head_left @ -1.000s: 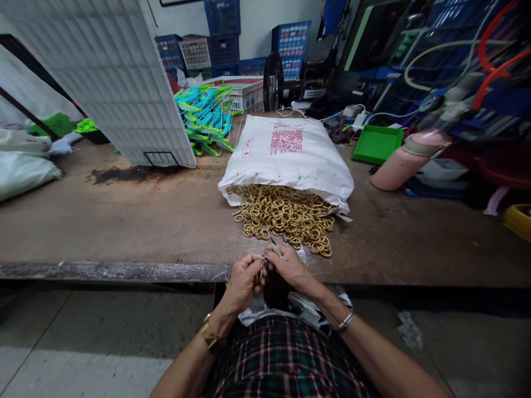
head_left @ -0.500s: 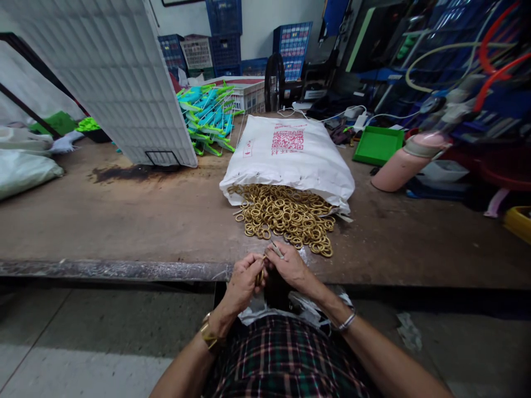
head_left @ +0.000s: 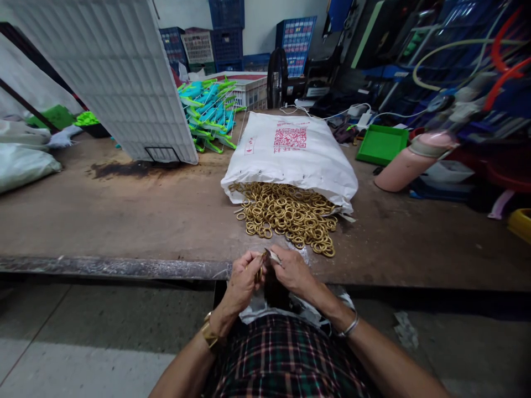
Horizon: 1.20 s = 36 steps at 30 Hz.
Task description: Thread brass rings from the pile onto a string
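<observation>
The one small pointed tool [head_left: 274, 257] in the right hand [head_left: 293, 272] has swung since the earlier frames: its dark tip, which pointed up and away, now angles left toward the left fingertips.

Nearest, two forearms reach up from the bottom edge and converge at lower centre, over the near edge of the one table [head_left: 124, 221]. One gold-coloured band [head_left: 211, 335] circles the left wrist; silver-coloured jewellery [head_left: 350, 325] sits on the right. The fingers of the left hand [head_left: 243, 283] are curled closed around a few gold-coloured rings [head_left: 259, 274], their number hidden. The right fingers are pinched narrow on the tool, just beside the left ones.

Beyond them, at centre, lies one pile of gold-coloured rings [head_left: 286, 213], too many to count, spilling from one white sack [head_left: 290, 149]. Farther, one pink bottle [head_left: 409, 166] and one green tray [head_left: 384, 143] stand right of centre.
</observation>
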Tool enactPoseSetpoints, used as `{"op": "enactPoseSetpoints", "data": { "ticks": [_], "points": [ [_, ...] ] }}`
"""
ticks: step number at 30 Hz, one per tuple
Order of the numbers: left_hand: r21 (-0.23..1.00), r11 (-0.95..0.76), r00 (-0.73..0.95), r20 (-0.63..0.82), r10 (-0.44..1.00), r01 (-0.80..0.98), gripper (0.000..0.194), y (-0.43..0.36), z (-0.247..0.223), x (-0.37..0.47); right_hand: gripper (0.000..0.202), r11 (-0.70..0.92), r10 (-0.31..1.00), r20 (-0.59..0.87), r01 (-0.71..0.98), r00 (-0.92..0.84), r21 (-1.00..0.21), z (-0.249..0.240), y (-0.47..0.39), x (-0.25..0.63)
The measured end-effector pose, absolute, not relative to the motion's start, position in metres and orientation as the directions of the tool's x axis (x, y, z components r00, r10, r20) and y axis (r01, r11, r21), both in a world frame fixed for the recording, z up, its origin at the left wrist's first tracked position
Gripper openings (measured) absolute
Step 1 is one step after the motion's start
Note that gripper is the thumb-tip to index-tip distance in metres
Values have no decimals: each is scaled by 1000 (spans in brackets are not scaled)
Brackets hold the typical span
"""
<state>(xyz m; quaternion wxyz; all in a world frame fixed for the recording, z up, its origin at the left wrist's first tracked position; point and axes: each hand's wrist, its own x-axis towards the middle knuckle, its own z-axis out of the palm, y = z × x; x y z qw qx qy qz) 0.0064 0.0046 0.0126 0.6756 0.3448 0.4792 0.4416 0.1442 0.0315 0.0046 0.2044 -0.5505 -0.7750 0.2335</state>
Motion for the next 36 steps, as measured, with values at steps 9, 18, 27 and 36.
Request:
{"op": "enactPoseSetpoints", "data": {
  "ticks": [9, 18, 27, 36],
  "points": [
    [945, 299, 76, -292, 954, -132, 30, 5, 15, 7, 25, 355, 918, -25, 846, -397, -398, 5, 30, 142],
    [962, 265, 60, -261, 963, -72, 30, 2, 10, 6, 29, 343, 896, -162, 876, -413, -339, 11, 26, 142],
    [968, 249, 56, -247, 967, -40, 28, 2, 7, 3, 28, 293, 918, -203, 927, -342, -235, 15, 24, 135],
    [932, 354, 311, -316, 896, -74, 28, -21, 42, 0, 24, 168, 970, -152, 975, -189, -145, 16, 40, 147]
  ]
}}
